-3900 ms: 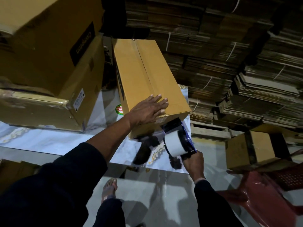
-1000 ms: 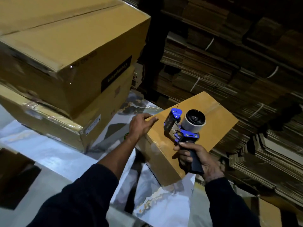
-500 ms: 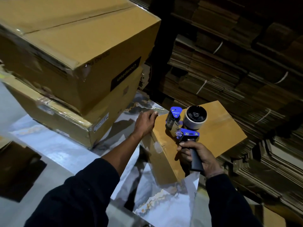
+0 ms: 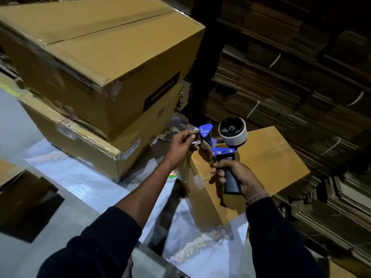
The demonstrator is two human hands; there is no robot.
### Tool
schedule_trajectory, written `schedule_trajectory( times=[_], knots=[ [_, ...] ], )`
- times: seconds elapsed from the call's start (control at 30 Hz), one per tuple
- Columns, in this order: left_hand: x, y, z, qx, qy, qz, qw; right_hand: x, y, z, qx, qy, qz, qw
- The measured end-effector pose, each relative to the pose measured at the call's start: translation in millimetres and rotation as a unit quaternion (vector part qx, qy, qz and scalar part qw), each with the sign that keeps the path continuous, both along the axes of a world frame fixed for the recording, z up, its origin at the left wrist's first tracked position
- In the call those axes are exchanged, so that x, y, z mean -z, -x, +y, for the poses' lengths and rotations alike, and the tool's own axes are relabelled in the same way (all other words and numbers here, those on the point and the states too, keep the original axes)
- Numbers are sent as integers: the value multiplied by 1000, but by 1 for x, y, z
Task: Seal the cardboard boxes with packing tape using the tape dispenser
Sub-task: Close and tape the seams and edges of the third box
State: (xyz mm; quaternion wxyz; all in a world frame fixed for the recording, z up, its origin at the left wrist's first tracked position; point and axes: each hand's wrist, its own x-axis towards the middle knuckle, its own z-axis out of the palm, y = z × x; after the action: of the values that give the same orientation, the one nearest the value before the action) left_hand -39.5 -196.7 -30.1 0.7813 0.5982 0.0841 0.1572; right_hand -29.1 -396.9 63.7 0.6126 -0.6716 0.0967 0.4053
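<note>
A brown cardboard box [image 4: 267, 157] lies on the shiny patterned table [image 4: 84, 177] in front of me. My right hand [image 4: 239, 177] grips the black handle of a blue tape dispenser [image 4: 218, 143], which carries a white tape roll [image 4: 233, 130] and is held above the box's near-left corner. My left hand [image 4: 180, 145] pinches the clear tape end at the dispenser's front, just off the box's left edge.
Two large sealed cardboard boxes [image 4: 104, 63] are stacked on the table to the left. Tied bundles of flattened cartons [image 4: 301, 81] fill the wall behind and to the right. A dark flat piece [image 4: 26, 205] lies at lower left.
My left hand has left the box's corner and now pinches the tape end at the dispenser. The dispenser stays over the box's corner in my right hand.
</note>
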Motion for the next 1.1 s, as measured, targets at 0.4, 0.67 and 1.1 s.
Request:
schedule_trajectory(
  times=[0.4, 0.67, 1.1],
  knots=[
    [-10, -25, 14, 35, 130, 43, 990, -11, -5, 9, -12, 28, -76, 997],
    [-19, -25, 18, 2, 100, 110, 989, -8, 1, 16, -33, 95, -123, 987],
    [-8, -12, 25, -28, 133, 212, 968, 5, 18, 22, -31, 191, -191, 962]
  ],
)
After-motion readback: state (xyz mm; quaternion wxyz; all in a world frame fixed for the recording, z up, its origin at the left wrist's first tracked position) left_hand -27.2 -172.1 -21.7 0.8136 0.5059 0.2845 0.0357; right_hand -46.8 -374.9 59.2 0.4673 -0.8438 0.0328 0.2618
